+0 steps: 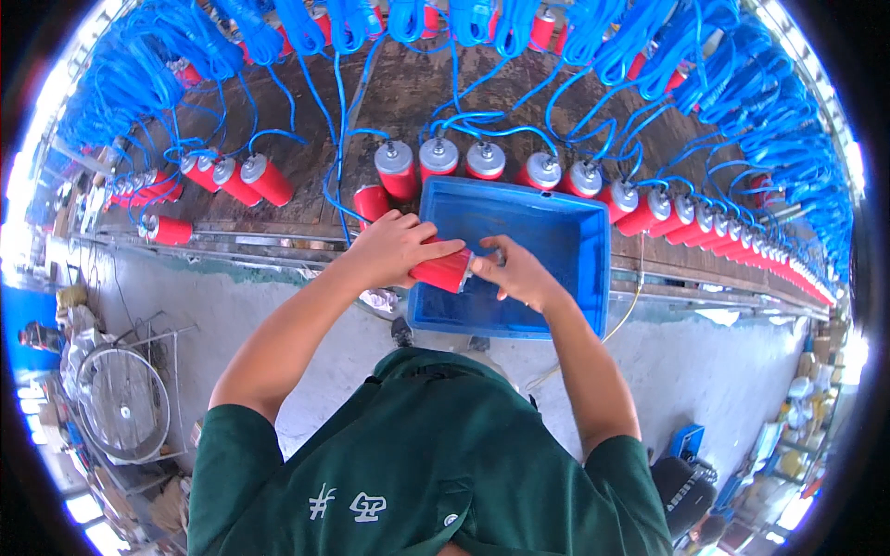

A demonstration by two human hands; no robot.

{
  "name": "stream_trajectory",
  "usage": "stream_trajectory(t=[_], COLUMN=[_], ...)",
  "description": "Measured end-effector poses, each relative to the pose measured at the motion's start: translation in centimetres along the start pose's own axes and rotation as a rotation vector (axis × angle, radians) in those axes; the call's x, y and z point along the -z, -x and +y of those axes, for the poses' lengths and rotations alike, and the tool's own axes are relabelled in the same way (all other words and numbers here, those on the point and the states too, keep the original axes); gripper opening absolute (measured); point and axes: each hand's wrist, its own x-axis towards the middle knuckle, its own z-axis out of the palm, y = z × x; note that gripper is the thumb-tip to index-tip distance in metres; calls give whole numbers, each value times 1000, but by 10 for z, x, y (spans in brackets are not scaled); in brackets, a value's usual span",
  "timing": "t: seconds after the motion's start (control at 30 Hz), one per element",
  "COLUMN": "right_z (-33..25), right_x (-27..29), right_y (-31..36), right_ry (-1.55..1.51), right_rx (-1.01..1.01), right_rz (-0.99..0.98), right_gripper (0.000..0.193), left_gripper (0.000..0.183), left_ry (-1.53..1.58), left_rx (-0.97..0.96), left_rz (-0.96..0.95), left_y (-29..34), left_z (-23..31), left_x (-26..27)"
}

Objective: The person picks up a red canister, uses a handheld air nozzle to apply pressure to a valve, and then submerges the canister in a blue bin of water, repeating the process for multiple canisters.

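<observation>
A red cylinder (443, 269) with a silver end lies tilted above the near left part of a blue plastic bin (519, 320). My left hand (394, 250) wraps round its body from the left. At the silver end, the curled thumb and fingers of my right hand (513, 273) touch the rim; whatever small part may be between them is hidden. Just behind my left hand lies another red cylinder (371, 201). Upright red cylinders (396, 171) with silver caps and blue cables stand close behind the bin.
A long row of capped red cylinders (681, 218) curves right along the wooden table (399, 88); several more (267, 181) lie at the left. Coiled blue cables (612, 42) line the back. A round wheel-like frame (123, 403) stands on the floor at left.
</observation>
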Motion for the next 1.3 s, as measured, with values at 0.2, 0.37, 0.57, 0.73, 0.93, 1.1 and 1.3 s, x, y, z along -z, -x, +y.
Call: stream_trajectory(t=[0.2,0.37,0.57,0.73,0.93,1.1,1.3], right_z=[4,1,8,-14,-49,-49,-48], right_x=[-31,-35,-40,-58,-82,-55,-44], right_y=[-1,3,-1,-1,-3,31,70], right_ry=[13,53,230,258,271,42,74], right_rx=[-85,-107,-22,66,166,149,52], right_rz=[44,65,147,173,124,161,356], right_gripper=[86,85,88,87,79,59,52], left_gripper=[109,101,101,79,81,83,84], left_ry=[66,495,1764,2077,1866,1196,524], left_rx=[72,866,1015,1051,968,1022,1164], left_rz=[250,876,680,792,1159,1193,994], left_y=[22,54,25,22,73,119,110], left_z=[0,17,23,9,-34,-129,-198], left_x=[-11,-63,-80,-67,-37,-31,-74])
